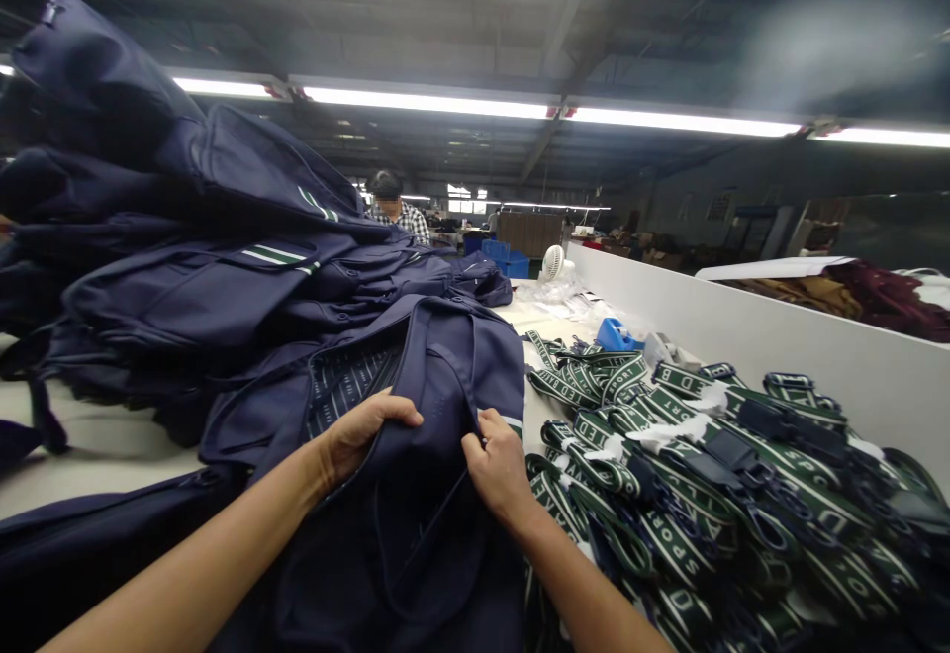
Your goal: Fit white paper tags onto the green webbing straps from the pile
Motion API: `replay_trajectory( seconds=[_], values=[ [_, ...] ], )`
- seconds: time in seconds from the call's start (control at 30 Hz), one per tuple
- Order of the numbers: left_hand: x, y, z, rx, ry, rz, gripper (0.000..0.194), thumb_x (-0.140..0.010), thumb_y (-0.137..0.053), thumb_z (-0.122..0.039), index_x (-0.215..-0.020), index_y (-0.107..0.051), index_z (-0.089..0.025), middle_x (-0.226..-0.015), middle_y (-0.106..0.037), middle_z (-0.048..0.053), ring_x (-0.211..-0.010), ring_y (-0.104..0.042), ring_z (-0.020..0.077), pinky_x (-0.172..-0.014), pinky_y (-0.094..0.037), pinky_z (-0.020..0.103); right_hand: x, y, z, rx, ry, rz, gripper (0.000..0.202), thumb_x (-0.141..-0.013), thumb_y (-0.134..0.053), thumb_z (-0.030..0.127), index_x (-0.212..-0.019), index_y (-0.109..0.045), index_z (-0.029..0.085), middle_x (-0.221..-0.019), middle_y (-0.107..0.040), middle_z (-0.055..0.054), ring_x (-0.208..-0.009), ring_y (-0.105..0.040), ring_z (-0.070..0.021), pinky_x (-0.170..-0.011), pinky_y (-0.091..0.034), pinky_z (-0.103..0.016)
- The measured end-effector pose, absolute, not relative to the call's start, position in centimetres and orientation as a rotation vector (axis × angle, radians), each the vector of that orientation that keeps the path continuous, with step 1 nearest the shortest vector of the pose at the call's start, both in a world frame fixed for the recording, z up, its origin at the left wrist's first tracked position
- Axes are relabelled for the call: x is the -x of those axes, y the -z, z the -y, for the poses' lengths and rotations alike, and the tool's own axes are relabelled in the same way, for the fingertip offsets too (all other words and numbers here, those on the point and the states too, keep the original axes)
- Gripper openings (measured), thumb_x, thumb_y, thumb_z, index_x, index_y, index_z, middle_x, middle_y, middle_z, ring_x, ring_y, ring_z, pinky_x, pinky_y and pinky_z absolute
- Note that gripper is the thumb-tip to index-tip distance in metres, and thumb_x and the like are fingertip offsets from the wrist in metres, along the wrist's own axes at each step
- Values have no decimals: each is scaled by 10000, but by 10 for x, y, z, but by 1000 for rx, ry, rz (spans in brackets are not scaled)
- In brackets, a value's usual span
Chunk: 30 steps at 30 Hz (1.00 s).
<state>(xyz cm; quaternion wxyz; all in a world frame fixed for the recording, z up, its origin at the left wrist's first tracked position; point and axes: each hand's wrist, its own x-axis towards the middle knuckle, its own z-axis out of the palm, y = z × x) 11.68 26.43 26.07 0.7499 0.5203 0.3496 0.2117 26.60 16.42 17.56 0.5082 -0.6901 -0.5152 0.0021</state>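
Note:
A navy bag [445,336] lies in front of me, its main opening parted so that a dark lining [348,386] with light printed text shows. My left hand [367,427] grips the edge of that opening, thumb on the outer fabric and the other fingers hidden inside. On the other side, my right hand [499,460] pinches the bag's fabric near a second, lower opening. Right beside that hand is a heap of green webbing straps [653,475] with white lettering and dark buckles.
Navy bags [178,287] are piled high on the left. Farther back on the cream table [530,315] are clear plastic, a blue tape dispenser [617,334] and a small white fan [554,263]. A white partition [712,312] runs along the right. A person [405,213] is beyond the pile.

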Motion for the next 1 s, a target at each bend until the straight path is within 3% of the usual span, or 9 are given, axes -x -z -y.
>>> replay_trajectory(
  seconds=[0.33,0.7,0.87,1.0],
  values=[
    [-118,-263,-260,-1145,-502,-792,281,-506,-676,-99,-763,-585,-169,-595,-665,25,-512,-638,208,-503,-557,313,-266,-175,-163,1847,63,1354,238,-821,-454,126,-916,-656,211,-909,-644,-33,-839,-600,-190,-766,-408,-262],
    [-118,-258,-265,-1140,-466,-750,299,-490,-696,-124,-758,-571,-167,-596,-652,24,-501,-629,205,-498,-542,307,-271,-173,-165,1809,142,1448,243,-795,-456,117,-909,-658,189,-864,-630,-43,-814,-599,-193,-770,-411,-260],
    [-117,-257,-266,-1142,-465,-760,281,-495,-698,-126,-732,-556,-174,-580,-644,25,-486,-614,198,-481,-530,302,-267,-174,-163,1847,236,1511,315,-797,-466,138,-1054,-649,150,-923,-632,-70,-830,-602,-207,-784,-423,-270],
    [-120,-259,-262,-1146,-463,-760,274,-502,-691,-111,-734,-562,-179,-586,-650,26,-518,-627,205,-503,-544,302,-266,-177,-162,1914,262,1574,307,-804,-473,160,-1051,-649,116,-927,-627,-89,-800,-600,-212,-758,-432,-279]
  ],
)
